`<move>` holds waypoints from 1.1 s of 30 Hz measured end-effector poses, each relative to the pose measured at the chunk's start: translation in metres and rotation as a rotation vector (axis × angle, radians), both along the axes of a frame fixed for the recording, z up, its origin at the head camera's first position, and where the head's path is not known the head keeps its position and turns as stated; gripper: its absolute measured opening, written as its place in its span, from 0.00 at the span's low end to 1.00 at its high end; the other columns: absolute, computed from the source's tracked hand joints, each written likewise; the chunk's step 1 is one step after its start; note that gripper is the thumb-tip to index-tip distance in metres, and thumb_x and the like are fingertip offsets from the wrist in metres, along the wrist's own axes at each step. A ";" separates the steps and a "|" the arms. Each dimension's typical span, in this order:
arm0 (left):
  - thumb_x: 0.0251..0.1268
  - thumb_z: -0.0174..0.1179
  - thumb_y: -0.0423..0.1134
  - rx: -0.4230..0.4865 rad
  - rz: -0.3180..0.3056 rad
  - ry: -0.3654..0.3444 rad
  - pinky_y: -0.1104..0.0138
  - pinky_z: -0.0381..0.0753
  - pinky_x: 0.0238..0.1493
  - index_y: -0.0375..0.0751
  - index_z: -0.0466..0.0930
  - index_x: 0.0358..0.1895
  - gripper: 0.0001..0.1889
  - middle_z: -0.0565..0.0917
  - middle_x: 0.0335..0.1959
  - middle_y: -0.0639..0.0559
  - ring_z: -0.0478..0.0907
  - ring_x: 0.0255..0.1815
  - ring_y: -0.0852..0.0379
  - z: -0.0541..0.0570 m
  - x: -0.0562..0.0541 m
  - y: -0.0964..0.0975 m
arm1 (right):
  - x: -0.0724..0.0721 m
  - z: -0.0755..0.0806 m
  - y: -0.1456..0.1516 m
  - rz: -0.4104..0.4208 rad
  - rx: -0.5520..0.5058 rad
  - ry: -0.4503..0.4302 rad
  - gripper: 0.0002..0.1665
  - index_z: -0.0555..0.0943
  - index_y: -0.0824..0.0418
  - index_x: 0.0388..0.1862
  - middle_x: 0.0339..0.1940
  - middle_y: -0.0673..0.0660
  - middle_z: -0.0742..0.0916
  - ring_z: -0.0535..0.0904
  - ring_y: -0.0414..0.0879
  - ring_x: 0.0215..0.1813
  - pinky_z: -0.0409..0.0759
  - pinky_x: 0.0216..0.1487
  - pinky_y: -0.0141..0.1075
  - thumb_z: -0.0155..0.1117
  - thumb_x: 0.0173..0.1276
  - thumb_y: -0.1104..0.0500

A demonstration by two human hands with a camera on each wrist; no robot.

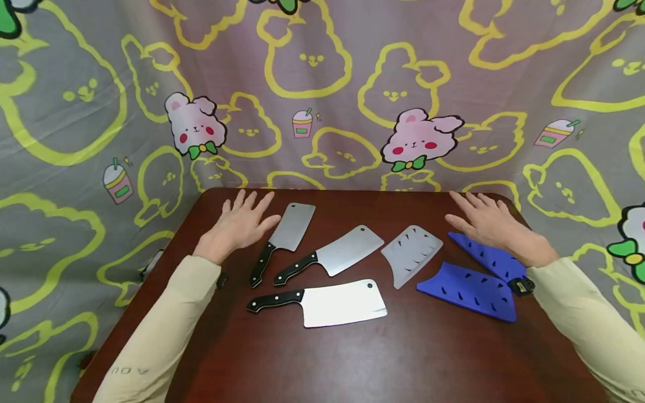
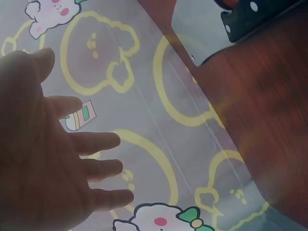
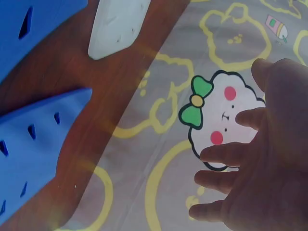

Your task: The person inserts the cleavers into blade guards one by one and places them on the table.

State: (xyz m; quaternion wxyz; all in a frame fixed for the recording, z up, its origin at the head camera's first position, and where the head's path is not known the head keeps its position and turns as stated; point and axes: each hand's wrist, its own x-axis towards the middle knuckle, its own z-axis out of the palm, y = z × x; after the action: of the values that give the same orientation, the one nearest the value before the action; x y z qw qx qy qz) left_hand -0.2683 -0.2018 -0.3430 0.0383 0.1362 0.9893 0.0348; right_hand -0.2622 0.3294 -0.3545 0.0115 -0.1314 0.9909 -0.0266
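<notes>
My left hand [image 1: 241, 223] is held over the table's far left with its fingers spread, holding nothing. Nearest to it lies a small cleaver [image 1: 294, 224] with a black handle. A second cleaver [image 1: 347, 252] lies beside that one, and a third, larger cleaver [image 1: 345, 305] is closest to me, its handle pointing left. On the other side my right hand [image 1: 486, 224], fingers straight and spread, is over the far right near a blue blade sheath [image 1: 484, 254]. Another blue sheath [image 1: 468, 291] and a grey-white sheath [image 1: 413, 252] lie to its left, all with slots.
The dark red-brown wooden table [image 1: 312, 364] carries all the knives and sheaths. Behind and at both sides hangs a grey cloth [image 1: 342, 61] with cartoon prints. A dark strap device [image 1: 522, 286] sits at the right wrist.
</notes>
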 end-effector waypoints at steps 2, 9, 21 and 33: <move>0.74 0.37 0.66 0.000 -0.013 -0.003 0.32 0.40 0.72 0.53 0.39 0.80 0.39 0.49 0.78 0.32 0.37 0.79 0.29 -0.001 0.003 0.003 | 0.002 -0.004 -0.003 0.001 -0.021 -0.004 0.47 0.48 0.61 0.80 0.74 0.78 0.60 0.51 0.78 0.72 0.50 0.65 0.73 0.36 0.76 0.31; 0.75 0.39 0.64 -0.009 -0.066 -0.004 0.33 0.46 0.72 0.52 0.42 0.80 0.38 0.54 0.77 0.34 0.42 0.79 0.30 -0.011 0.015 0.013 | 0.006 -0.015 -0.010 0.047 -0.109 -0.048 0.45 0.49 0.65 0.79 0.72 0.81 0.60 0.53 0.80 0.71 0.53 0.66 0.73 0.41 0.77 0.36; 0.75 0.41 0.62 0.073 -0.125 -0.044 0.33 0.53 0.70 0.48 0.48 0.79 0.37 0.58 0.76 0.34 0.48 0.78 0.29 -0.031 0.032 0.026 | -0.005 -0.048 -0.026 0.103 -0.234 -0.155 0.44 0.53 0.66 0.77 0.73 0.78 0.62 0.54 0.79 0.72 0.53 0.67 0.71 0.51 0.75 0.40; 0.74 0.47 0.60 0.103 -0.207 -0.123 0.41 0.64 0.68 0.47 0.55 0.77 0.35 0.66 0.72 0.36 0.62 0.73 0.35 -0.061 0.058 0.044 | -0.012 -0.077 -0.047 0.091 -0.250 -0.270 0.46 0.56 0.63 0.77 0.74 0.76 0.60 0.53 0.77 0.71 0.58 0.64 0.72 0.59 0.70 0.41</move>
State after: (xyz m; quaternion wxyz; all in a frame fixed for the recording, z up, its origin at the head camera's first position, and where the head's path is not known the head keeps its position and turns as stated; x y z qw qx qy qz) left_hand -0.2103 -0.1581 -0.4037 0.0952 0.2370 0.9627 0.0895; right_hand -0.2742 0.2829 -0.4319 0.1292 -0.1718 0.9623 -0.1665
